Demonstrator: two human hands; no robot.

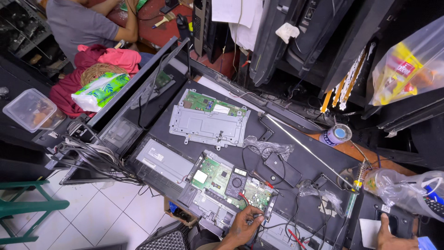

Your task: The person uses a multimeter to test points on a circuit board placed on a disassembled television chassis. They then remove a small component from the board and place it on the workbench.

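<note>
My left hand (243, 225) is at the bottom centre, fingers closed on a thin black probe with its tip on a green circuit board (217, 178). A black multimeter (236, 182) lies on that board just above the hand, red and black leads trailing from it. My right hand (392, 238) rests at the bottom right edge beside a small white card (370, 232); whether it grips anything is unclear. The board sits in the open back of a large dark flat screen (296, 162) lying face down.
A second board on a grey metal plate (208, 121) lies further up. A soldering iron in its stand (356, 183), a tape roll (336, 134) and plastic bags (407, 69) are at right. Another person in a grey shirt (78, 21) sits at top left. Loose cables (92, 155) hang left.
</note>
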